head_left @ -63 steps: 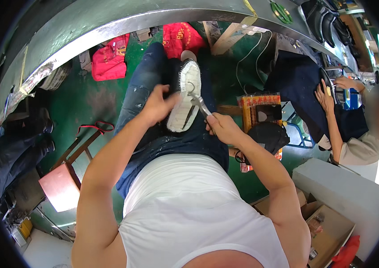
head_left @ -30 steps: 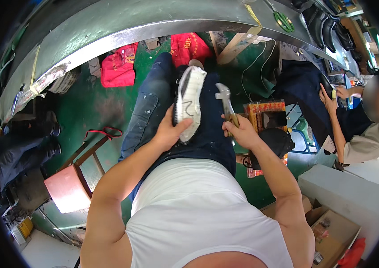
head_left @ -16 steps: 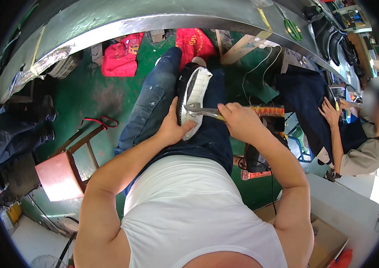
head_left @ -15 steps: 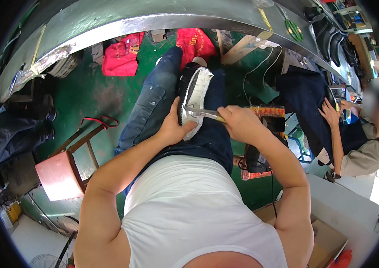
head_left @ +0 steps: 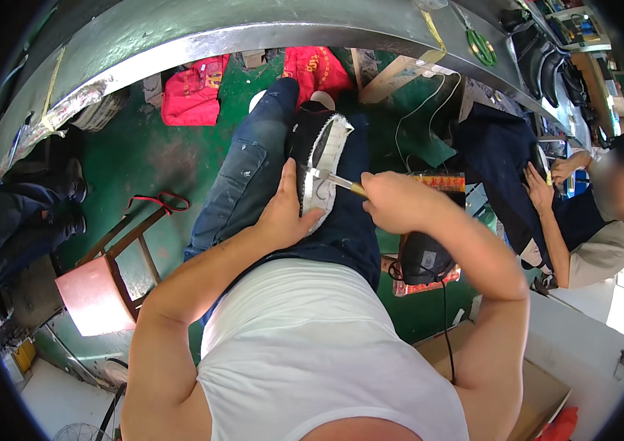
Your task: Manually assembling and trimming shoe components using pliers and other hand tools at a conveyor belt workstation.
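Note:
Across my lap lies a black shoe upper [head_left: 299, 144], its underside up, with a pale insole [head_left: 331, 151] and a ragged whitish edge around it. My left hand [head_left: 282, 209] grips the near part of the shoe from its left side, thumb across the underside. In my right hand [head_left: 394, 201] is a metal-headed tool that looks like a hammer [head_left: 341, 180], with a yellowish handle. Its head is at the middle of the shoe's underside, just beyond my left thumb; I cannot tell whether it touches.
A metal-edged bench [head_left: 253, 33] runs across the far side, with green-handled scissors [head_left: 482, 48] on it. A pink-seated stool [head_left: 97, 294] stands left. At right are a black shoe [head_left: 426, 259] on a box and a seated co-worker [head_left: 591, 220]. Red cloths [head_left: 193, 95] lie on the floor.
The tool's head has shifted slightly up and its angle on the shoe has changed. My right elbow has swung outward. My left hand stays on the shoe.

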`<state>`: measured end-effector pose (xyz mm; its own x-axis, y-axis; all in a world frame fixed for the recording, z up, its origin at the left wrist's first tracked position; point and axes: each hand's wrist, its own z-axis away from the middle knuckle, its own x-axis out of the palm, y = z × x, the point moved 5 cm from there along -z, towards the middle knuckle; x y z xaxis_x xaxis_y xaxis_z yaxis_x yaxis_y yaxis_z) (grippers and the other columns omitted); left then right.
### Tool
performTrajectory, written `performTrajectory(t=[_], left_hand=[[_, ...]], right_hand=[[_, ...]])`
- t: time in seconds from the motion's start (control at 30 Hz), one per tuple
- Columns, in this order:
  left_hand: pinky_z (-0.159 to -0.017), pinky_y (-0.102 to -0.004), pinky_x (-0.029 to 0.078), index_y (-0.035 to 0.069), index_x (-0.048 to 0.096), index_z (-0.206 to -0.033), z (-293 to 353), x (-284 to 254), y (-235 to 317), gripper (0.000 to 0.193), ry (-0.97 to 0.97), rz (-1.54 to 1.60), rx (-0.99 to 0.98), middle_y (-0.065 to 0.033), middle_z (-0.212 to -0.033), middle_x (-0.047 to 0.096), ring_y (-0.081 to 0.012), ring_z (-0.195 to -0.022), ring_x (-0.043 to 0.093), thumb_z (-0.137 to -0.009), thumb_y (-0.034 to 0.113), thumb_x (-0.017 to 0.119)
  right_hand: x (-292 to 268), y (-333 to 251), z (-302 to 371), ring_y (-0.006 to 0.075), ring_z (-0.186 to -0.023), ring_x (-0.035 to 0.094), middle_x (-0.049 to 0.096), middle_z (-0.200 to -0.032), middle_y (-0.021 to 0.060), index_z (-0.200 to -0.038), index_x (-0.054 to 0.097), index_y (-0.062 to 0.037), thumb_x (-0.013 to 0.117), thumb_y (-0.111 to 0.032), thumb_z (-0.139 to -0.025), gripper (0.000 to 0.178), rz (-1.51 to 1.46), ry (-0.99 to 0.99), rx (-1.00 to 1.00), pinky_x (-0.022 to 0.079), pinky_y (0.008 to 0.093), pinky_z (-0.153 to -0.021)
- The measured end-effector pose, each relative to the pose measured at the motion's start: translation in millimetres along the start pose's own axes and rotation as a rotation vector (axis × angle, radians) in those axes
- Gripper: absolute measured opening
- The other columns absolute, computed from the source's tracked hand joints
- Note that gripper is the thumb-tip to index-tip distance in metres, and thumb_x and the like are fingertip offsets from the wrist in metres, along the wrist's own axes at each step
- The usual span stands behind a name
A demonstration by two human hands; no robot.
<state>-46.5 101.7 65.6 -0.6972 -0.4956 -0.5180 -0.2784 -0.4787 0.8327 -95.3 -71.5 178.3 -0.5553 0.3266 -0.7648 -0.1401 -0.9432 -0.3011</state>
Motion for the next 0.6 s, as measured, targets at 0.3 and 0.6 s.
performTrajectory(t=[0.3, 0.6], left_hand=[[-0.117, -0.0376, 0.028, 0.004, 0.022, -0.157, -6, -7, -13, 0.070, -0.071, 1.358, -0.376, -0.0142, -0.158, 0.034, -0.0236, -0.142, 0.036, -0.106, 0.052, 0.027], [-0.109, -0.0356, 0.037, -0.001, 0.054, -0.139, -35, 6, -30, 0.059, 0.302, 0.530, -0.364, -0.0244, -0.136, 0.058, -0.0330, -0.132, 0.052, -0.109, 0.041, 0.027]], right_hand=[[3, -1, -24, 0.0396, -0.086, 0.068, 0.069, -0.086, 0.0210, -0.098, 0.066, -0.0002, 0.061, -0.025, -0.094, 0.026, 0.118, -0.147, -0.076, 0.053, 0.0490, -0.075], [73, 6, -7, 0.0388, -0.087, 0.066, 0.067, -0.089, 0.0175, -0.100, 0.061, -0.0036, 0.064, -0.024, -0.091, 0.023, -0.247, 0.384, -0.047, 0.051, 0.0483, -0.075]])
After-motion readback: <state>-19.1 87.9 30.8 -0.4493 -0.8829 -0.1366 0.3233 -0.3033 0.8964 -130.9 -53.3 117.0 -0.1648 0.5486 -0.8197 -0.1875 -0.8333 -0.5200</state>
